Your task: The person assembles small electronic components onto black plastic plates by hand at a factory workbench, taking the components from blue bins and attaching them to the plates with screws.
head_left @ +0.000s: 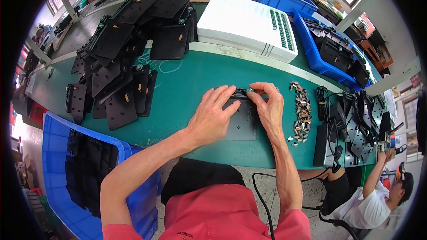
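With my left hand [212,118] flat on the black plate [242,122], right hand [269,106] fingertips pinched on the green knob [249,90] (top edge), I'd steady first, then seat squarely.

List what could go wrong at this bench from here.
1. The right hand pinches a small green part at the plate's top edge; it could slip and roll off the green table.
2. The pile of small clips lies loose beside the right forearm; a sweep of that arm might scatter it.
3. The left hand only presses the plate flat, so it may shift under a push.
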Available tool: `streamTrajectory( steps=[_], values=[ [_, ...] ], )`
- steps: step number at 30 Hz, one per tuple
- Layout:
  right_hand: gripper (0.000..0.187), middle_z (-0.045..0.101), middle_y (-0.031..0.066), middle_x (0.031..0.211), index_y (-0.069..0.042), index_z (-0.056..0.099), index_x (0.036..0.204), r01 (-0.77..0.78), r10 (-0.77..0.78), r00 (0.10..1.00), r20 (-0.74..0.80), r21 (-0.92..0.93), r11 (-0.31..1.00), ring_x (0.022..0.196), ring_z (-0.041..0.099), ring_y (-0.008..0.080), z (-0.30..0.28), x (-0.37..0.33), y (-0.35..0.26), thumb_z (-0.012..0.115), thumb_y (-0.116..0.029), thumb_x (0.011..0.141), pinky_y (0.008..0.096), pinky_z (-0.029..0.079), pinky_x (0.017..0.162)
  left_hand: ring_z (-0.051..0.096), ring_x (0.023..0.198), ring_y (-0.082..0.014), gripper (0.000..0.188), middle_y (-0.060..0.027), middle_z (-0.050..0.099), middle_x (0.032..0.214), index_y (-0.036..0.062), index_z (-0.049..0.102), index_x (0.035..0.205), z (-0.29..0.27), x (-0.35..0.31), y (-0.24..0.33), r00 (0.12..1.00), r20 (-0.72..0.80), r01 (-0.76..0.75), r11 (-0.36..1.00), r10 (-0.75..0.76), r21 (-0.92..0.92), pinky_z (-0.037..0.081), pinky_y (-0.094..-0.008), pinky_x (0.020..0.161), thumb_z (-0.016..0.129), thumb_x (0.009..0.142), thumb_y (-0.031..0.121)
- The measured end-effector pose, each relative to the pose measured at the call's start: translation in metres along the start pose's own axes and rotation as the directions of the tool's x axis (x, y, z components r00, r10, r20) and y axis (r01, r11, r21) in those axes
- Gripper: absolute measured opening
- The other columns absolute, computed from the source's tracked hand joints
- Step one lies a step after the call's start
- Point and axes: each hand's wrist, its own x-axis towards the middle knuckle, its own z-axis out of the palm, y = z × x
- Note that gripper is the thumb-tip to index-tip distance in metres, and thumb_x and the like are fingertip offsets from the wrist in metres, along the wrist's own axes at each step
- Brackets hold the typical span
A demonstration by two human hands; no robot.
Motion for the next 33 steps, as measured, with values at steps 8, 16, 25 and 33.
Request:
streamTrajectory(
  steps=[8,16,25,33],
  values=[
    [0.013,0.064,0.0063,0.087,-0.001,0.066,0.088,0.081,-0.081,0.997,0.008,-0.056,0.995,0.075,0.062,0.0167,0.001,-0.001,-0.008,0.072,0.0,0.077,0.0291,0.05,0.065,0.042,0.129,-0.0386,0.037,-0.0227,0.047,0.136,-0.0001,0.064,0.112,0.0,-0.001,-0.001,1.0,0.012,0.009,1.0,-0.009,-0.001,0.036,-0.0483,0.105,0.06,0.076,-0.002],
    [0.017,0.063,0.0094,0.085,0.0,0.06,0.081,0.332,-0.325,0.94,0.103,-0.055,0.942,0.079,0.062,0.0242,0.002,-0.01,-0.002,0.071,0.006,0.07,0.0329,0.052,0.061,0.042,0.128,-0.0385,0.037,-0.0229,0.047,0.136,0.0003,0.064,0.114,-0.001,0.0,0.0,1.0,0.006,0.012,1.0,-0.012,-0.002,0.036,-0.0482,0.105,0.06,0.077,-0.002],
    [0.014,0.066,0.0088,0.083,0.0,0.059,0.085,0.139,-0.14,0.989,0.035,0.027,0.99,0.067,0.064,0.0158,-0.001,-0.015,-0.01,0.07,0.004,0.076,0.0277,0.053,0.06,0.042,0.128,-0.0387,0.036,-0.0227,0.047,0.136,0.0006,0.064,0.113,0.0,0.0,0.0,1.0,0.019,0.015,1.0,-0.015,-0.001,0.036,-0.0481,0.105,0.06,0.077,-0.002],
    [0.013,0.068,0.0051,0.082,-0.001,0.059,0.083,-0.341,0.235,0.933,0.271,0.465,0.817,0.07,0.06,0.0056,-0.02,-0.008,-0.01,0.071,0.002,0.078,0.0193,0.048,0.064,0.042,0.129,-0.0387,0.037,-0.0224,0.047,0.136,0.0006,0.064,0.113,-0.002,-0.001,0.001,1.0,0.01,0.015,1.0,-0.015,-0.001,0.036,-0.0488,0.106,0.06,0.076,-0.002]
  ],
)
